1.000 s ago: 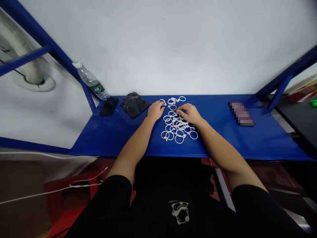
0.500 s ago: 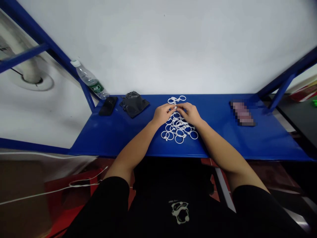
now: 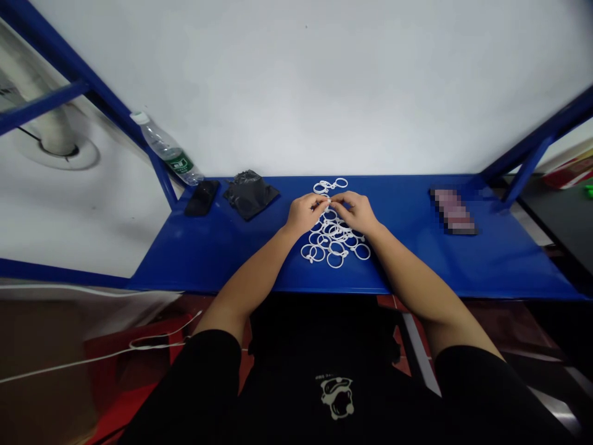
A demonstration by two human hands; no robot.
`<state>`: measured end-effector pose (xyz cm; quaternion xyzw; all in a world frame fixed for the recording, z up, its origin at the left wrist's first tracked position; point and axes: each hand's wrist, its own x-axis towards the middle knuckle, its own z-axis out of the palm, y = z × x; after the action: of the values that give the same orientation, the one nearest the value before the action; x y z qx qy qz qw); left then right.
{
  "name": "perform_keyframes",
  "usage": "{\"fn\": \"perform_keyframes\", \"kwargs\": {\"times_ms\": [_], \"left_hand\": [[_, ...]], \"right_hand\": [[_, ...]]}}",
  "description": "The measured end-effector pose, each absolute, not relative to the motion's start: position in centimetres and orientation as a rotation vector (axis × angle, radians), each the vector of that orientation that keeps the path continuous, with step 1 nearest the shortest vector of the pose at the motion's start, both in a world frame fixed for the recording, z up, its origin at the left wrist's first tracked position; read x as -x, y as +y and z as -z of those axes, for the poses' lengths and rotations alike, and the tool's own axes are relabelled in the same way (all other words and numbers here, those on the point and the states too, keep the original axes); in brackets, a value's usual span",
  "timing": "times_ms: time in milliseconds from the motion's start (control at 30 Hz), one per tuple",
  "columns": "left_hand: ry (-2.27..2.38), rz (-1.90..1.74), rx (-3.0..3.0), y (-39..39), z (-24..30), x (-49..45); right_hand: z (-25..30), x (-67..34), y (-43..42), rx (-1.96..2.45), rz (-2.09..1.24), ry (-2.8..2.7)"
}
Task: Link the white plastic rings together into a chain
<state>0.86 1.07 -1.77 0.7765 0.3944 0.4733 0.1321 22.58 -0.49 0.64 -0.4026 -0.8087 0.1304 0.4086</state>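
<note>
Several white plastic rings (image 3: pixel 334 241) lie in a loose pile on the blue shelf (image 3: pixel 217 253), with a few more rings (image 3: pixel 330 185) just behind my hands. My left hand (image 3: pixel 304 213) and my right hand (image 3: pixel 356 212) meet over the far end of the pile. The fingertips of both hands pinch one white ring (image 3: pixel 328 201) between them, just above the shelf. Both forearms reach in from the near edge.
A black crumpled bag (image 3: pixel 251 193), a black phone (image 3: pixel 202 198) and a leaning water bottle (image 3: pixel 167 150) sit at the back left. A blurred flat object (image 3: pixel 451 211) lies at the right. Blue frame posts rise at both ends, against a white wall.
My left hand moved right from the loose ring at the back left and joined my right hand; both now pinch a ring. Over the last half second they barely shifted.
</note>
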Motion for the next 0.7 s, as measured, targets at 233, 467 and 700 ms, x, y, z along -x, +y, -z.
{"fn": "perform_keyframes", "kwargs": {"times_ms": [233, 467, 700], "left_hand": [[1.171, -1.192, -2.258, 0.9, 1.1, -0.6], [1.360, -1.093, -2.459, 1.2, -0.5, 0.2], [1.328, -0.790, -2.525, 1.9, 0.7, 0.7]], "right_hand": [[-0.7, -22.5, -0.7, 1.065, -0.355, -2.055], [0.3, -23.0, 0.9, 1.109, -0.336, -2.078], [2.5, -24.9, 3.0, 1.250, -0.298, -2.107]]}}
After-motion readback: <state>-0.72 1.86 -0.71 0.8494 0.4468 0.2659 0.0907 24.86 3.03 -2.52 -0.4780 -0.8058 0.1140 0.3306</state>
